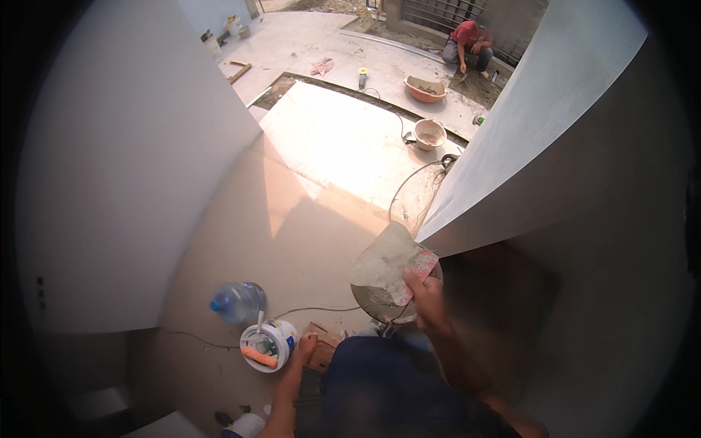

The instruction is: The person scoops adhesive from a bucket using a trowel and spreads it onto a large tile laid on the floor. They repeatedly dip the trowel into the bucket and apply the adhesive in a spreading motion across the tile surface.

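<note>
Trowel point(383, 264), flat, plaster-smeared metal, gripped by right-hand fingers point(418, 281); left-hand fingers point(307, 342) curl over a brown board point(323, 347).

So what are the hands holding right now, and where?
Right hand grips a trowel by its pink handle. Left hand rests on something brown; no clear hold.

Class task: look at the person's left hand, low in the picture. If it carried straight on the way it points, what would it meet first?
Probably the white bucket just ahead of the left hand, though depth is unclear from above.
</note>
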Available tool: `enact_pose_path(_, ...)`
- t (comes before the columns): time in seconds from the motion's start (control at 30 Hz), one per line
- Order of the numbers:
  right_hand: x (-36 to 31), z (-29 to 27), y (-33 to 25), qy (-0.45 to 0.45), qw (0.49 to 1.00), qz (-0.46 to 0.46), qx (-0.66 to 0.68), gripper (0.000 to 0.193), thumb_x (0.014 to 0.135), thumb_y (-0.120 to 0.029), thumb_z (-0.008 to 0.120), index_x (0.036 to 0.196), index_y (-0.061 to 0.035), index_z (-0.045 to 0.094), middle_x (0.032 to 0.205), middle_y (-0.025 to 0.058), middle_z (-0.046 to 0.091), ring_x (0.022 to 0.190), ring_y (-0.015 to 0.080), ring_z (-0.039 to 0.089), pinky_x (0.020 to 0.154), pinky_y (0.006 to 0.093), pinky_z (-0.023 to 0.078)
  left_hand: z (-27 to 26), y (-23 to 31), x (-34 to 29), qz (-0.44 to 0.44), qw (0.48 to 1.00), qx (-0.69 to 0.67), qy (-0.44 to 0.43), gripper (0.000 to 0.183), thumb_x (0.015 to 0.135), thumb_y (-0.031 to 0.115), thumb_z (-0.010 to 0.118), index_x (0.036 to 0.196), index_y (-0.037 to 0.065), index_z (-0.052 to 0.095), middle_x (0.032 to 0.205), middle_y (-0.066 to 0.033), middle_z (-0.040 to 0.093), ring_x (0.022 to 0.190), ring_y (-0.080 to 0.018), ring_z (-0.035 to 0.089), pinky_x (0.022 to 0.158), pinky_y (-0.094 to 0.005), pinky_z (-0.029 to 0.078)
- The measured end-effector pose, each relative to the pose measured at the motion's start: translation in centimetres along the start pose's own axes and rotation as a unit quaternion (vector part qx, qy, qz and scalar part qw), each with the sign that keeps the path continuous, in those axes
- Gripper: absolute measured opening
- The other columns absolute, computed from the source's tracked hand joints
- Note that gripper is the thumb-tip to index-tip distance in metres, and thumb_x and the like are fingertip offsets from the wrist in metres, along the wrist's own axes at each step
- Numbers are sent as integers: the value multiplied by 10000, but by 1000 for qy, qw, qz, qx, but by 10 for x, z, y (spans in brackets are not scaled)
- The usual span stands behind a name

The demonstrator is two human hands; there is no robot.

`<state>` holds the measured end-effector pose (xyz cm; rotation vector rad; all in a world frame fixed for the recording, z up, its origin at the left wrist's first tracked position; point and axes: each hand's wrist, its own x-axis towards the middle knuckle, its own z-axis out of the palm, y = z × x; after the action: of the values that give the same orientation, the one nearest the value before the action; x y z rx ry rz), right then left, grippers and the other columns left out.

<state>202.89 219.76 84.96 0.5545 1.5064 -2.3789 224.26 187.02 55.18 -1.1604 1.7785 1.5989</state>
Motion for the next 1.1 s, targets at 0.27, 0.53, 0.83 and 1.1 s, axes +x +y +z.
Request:
enact_pose_path(0.27, 138, 57, -19, -69, 994, 61, -57, 244, 933, -282, 639, 859, -50, 655, 737, -22, 600, 616, 52, 478, 552, 228, 356, -20, 0, -14, -203, 959, -199, -15, 296, 988, 301, 463, 939, 53, 618, 725, -35, 632, 560, -145, 566, 518, -281, 443)
enact_pose_path(0.53, 241, 91, -71, -11, 988, 96, -120, 258, 938, -315, 620, 997, -65, 629, 798, 1, 633, 597, 94, 527, 557, 270, 400, -25, 194, -114, -146, 931, -252, -221, 810, 915, 725, 350, 756, -13, 644, 548, -13, 508, 419, -69, 401, 387, -212, 274)
enact_pose_path(0.83, 425, 66, -63, 145, 970, 99, -168, 333, 965, -351, 539, 1147, -73, 542, 1002, 127, 714, 447, 99, 333, 481, 285, 358, -52, 306, -109, 130, 852, -259, -436, 1035, 653, 863, 556, 963, -122, 627, 791, -134, 655, 574, -148, 635, 517, -247, 500)
enact_pose_path(1.1, 503, 82, -88, 358, 930, 87, 10, 351, 990, -348, 453, 684, -184, 405, 529, -45, 231, 479, 134, 179, 578, 357, 274, -191, 533, 5, 178, 819, -125, -531, 465, 835, 401, 746, 882, -52, 648, 643, -26, 613, 558, -101, 605, 475, -234, 423)
